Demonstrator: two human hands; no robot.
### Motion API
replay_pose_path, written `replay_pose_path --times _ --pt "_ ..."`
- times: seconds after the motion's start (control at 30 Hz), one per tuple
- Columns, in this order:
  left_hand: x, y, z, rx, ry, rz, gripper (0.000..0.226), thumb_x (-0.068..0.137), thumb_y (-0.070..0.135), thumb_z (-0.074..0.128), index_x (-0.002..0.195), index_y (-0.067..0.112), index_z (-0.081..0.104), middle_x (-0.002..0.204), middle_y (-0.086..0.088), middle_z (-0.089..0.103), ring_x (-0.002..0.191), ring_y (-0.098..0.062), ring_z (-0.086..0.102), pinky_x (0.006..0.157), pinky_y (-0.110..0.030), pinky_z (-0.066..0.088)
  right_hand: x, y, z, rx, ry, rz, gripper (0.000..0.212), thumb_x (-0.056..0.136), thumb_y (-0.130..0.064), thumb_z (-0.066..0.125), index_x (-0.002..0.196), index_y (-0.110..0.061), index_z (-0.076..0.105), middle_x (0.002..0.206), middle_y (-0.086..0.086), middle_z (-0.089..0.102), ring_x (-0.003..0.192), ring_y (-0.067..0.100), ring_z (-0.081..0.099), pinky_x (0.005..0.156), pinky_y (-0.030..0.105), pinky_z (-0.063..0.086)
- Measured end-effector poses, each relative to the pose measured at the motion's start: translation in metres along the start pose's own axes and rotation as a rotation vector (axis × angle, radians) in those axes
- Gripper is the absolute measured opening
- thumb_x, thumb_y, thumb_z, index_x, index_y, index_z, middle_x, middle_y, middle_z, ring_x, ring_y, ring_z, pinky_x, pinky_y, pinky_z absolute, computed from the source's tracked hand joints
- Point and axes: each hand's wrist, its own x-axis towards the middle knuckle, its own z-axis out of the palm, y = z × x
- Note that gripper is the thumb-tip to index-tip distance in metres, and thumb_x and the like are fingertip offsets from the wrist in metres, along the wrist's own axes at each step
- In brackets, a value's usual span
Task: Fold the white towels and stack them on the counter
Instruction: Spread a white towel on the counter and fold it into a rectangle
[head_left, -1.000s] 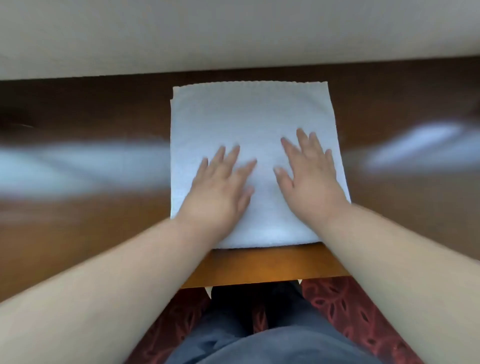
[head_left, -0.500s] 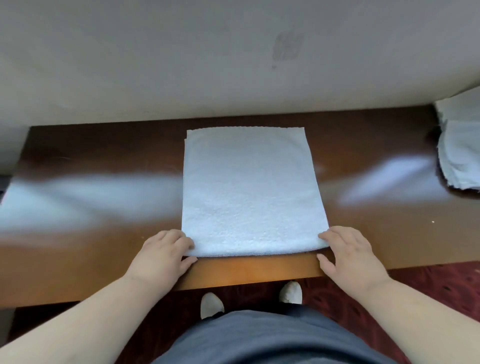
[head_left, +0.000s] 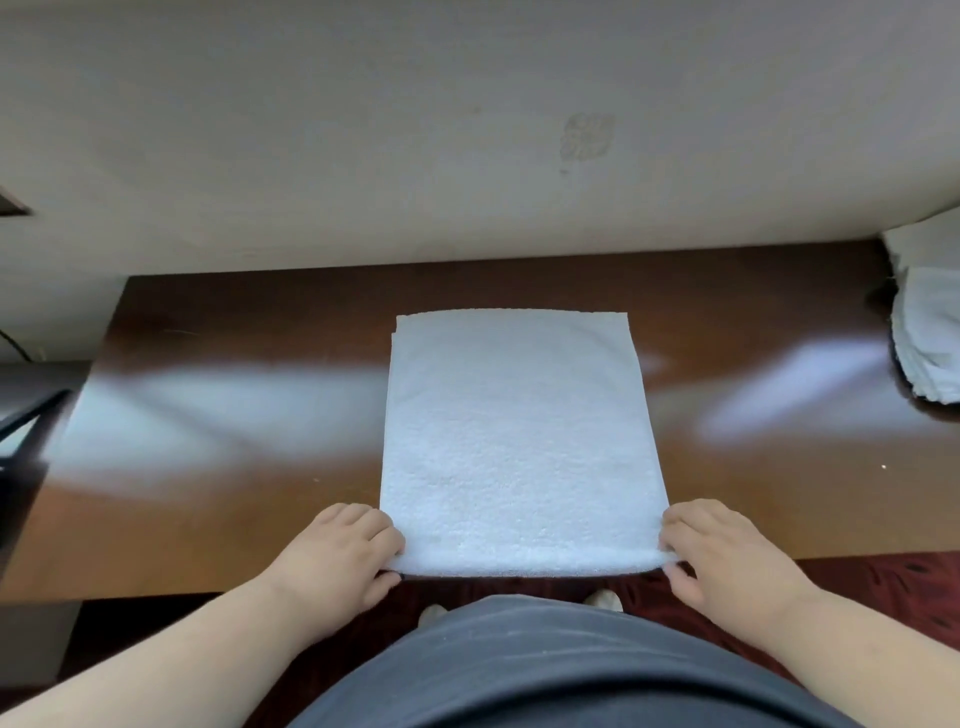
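A folded white towel (head_left: 514, 436) lies flat on the dark wooden counter (head_left: 234, 415), its near edge at the counter's front edge. My left hand (head_left: 340, 556) pinches the towel's near left corner, fingers curled over it and thumb underneath. My right hand (head_left: 722, 553) pinches the near right corner the same way. The near edge is lifted slightly off the counter between my hands.
More white towels (head_left: 930, 322) lie in a pile at the counter's far right edge. A pale wall (head_left: 467, 130) rises right behind the counter. A dark object (head_left: 21, 436) stands at the left edge. Red patterned carpet (head_left: 883, 571) shows below the counter.
My hands slid from pressing flat on the towel's middle back to its near corners. They now pinch those corners and the near edge has lifted a little.
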Motion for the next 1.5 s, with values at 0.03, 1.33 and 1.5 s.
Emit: replay_pose_path --times 0.03,1.33,1.5 --pt "-0.002 0.000 0.001 -0.023 -0.007 -0.011 0.034 0.062 0.054 0.079 0.085 0.032 0.066 0.086 0.013 0.061 0.082 -0.013 0.063 0.077 -0.028 0.053 -0.005 0.002 0.003 0.010 -0.013 0.006 0.036 0.060 -0.038 0.090 0.086 -0.026 0.067 0.102 -0.009 0.062 0.094 0.019 0.061 0.078 0.031 0.052" --pt "0.189 -0.081 -0.025 -0.989 0.428 -1.029 0.033 0.094 0.051 0.051 0.122 0.043 0.035 0.107 0.012 0.056 0.075 -0.007 0.058 0.055 -0.025 0.040 0.226 0.038 -0.018 0.719 0.345 0.823 0.056 0.093 -0.048 0.058 0.140 -0.037 0.029 0.115 -0.016 0.055 0.089 0.012 0.061 0.065 0.026 0.043" --pt "0.183 -0.069 -0.025 -0.785 0.272 -1.040 0.022 0.097 0.041 0.051 0.112 0.039 0.035 0.117 0.002 0.051 0.077 -0.017 0.056 0.061 -0.031 0.043 0.218 0.031 -0.018 0.582 0.282 0.819 0.049 0.095 -0.036 0.060 0.136 -0.037 0.033 0.126 -0.006 0.053 0.107 0.025 0.059 0.079 0.037 0.044"
